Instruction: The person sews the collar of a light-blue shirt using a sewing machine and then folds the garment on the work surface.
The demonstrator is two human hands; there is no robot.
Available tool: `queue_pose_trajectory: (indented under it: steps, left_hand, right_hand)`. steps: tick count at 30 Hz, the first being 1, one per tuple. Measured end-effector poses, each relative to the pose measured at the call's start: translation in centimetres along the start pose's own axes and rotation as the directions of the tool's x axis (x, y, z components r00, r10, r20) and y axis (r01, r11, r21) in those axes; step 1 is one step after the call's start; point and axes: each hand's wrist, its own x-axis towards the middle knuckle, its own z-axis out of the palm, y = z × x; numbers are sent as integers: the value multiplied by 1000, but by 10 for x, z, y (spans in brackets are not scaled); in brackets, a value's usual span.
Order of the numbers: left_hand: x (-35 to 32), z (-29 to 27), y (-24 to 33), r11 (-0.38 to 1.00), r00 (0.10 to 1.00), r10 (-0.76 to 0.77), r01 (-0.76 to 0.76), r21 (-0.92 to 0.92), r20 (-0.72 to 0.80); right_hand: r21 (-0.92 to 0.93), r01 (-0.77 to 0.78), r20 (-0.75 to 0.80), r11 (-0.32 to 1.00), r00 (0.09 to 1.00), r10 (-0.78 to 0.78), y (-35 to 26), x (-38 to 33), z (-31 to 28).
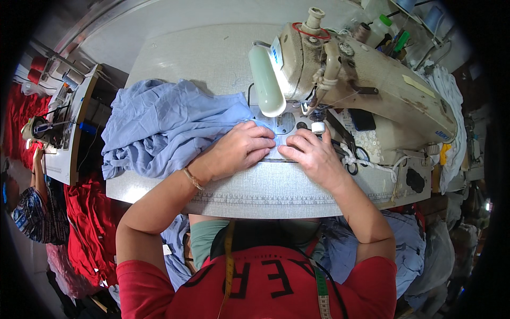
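Observation:
A light blue garment lies bunched on the table left of the sewing machine, and its narrow end runs to the metal plate under the needle area. My left hand rests over that end, fingers bent and pressed together on the cloth. Just right of it, my right hand is closed on the cloth's edge, its fingertips close to those of the left. Both hands sit directly in front of the plate. The cloth between the fingertips is mostly hidden.
Right of my hand lie black-handled scissors, a dark phone-like object and many small buttons. A pale green lamp hangs beside the needle. At far left, another person's hand works at a second machine near red cloth.

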Motion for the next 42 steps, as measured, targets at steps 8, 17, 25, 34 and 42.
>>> queue_pose_trajectory:
  steps: [8, 17, 25, 34, 42]
  left_hand:
    - [4, 18, -4, 987, 981, -157, 153, -44, -114]
    - [4, 17, 1, 984, 969, -156, 169, 49, -193]
    - [18, 16, -15, 987, 967, -155, 160, 8, -200]
    - [28, 14, -25, 967, 955, -248, 254, 12, -163]
    - [34, 10, -41, 982, 976, -188, 187, -14, -114]
  right_hand:
    - [66, 22, 7, 998, 1000, -23, 2, -3, 7]
    - [111, -15, 66, 994, 998, 8, 2, 1, 4]
    - [165, -39, 54, 986, 998, 31, 17, 11, 8]
    - [114, -85, 0, 990, 996, 86, 21, 13, 16]
    - [70, -111, -38, 991, 993, 114, 19, 12, 18]
